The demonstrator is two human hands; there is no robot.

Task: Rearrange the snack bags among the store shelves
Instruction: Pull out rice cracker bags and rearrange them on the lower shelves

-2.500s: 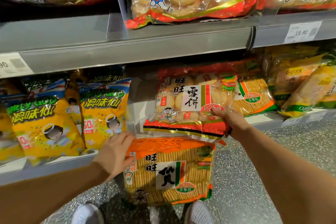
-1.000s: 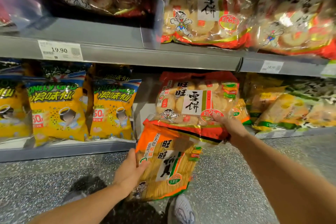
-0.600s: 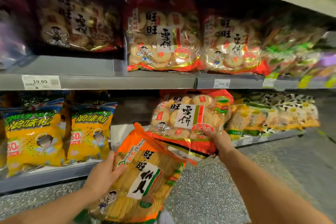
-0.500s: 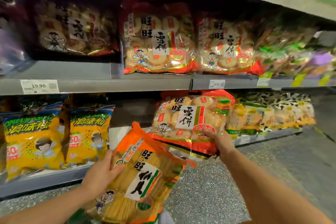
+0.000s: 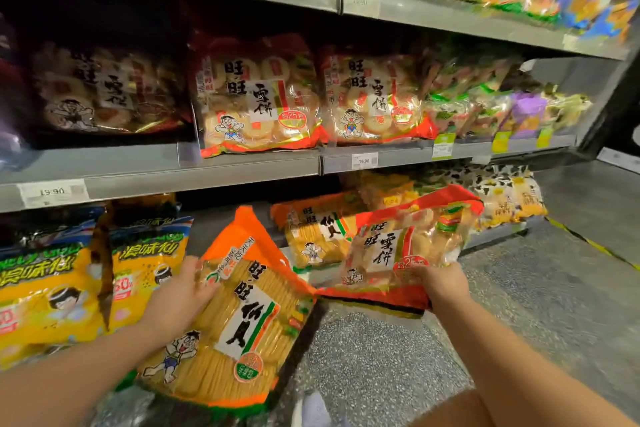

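Observation:
My left hand [image 5: 178,302] grips the left edge of an orange bag of yellow rice crackers [image 5: 239,319], tilted in the air in front of the bottom shelf. My right hand [image 5: 438,282] holds a red bag of round white rice crackers [image 5: 398,246] by its lower right corner, off the shelf and leaning right. Behind it an orange cracker bag [image 5: 313,236] stands on the bottom shelf. Two matching red bags [image 5: 258,100] [image 5: 374,97] stand on the middle shelf [image 5: 207,172].
Yellow snack bags [image 5: 149,263] fill the bottom shelf at left. Green and purple packs [image 5: 498,107] sit on the middle shelf at right, cow-patterned bags [image 5: 502,194] below them. Speckled grey floor [image 5: 381,350] lies underfoot, with my shoe [image 5: 311,409] at the bottom edge.
The view has tilted up toward the higher shelves. The red bag has come forward off the bottom shelf and swung right, uncovering the orange bag behind it. My left hand raised the orange bag.

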